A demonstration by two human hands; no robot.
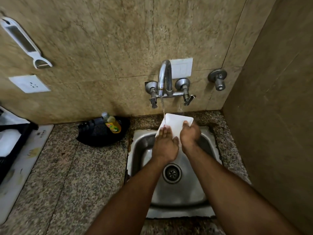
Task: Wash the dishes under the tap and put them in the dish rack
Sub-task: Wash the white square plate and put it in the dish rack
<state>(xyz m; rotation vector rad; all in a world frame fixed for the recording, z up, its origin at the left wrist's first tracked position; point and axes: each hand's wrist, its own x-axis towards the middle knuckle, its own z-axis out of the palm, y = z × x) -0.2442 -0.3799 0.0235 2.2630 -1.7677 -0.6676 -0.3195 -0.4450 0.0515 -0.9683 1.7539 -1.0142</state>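
Observation:
A white square plate (177,123) is held tilted over the steel sink (140,145), under the tap (164,77). A thin stream of water falls onto the plate's left edge. My right hand (189,134) grips the plate's right side, thumb on its face. My left hand (165,144) lies flat with straight fingers on the plate's lower left part. The black dish rack (11,146) stands at the far left edge, partly out of view.
A black tray (101,134) with a yellow dish soap bottle (112,124) sits on the granite counter left of the sink. A wall rises close on the right. A white mat (25,165) lies under the rack. The drain (171,173) is open.

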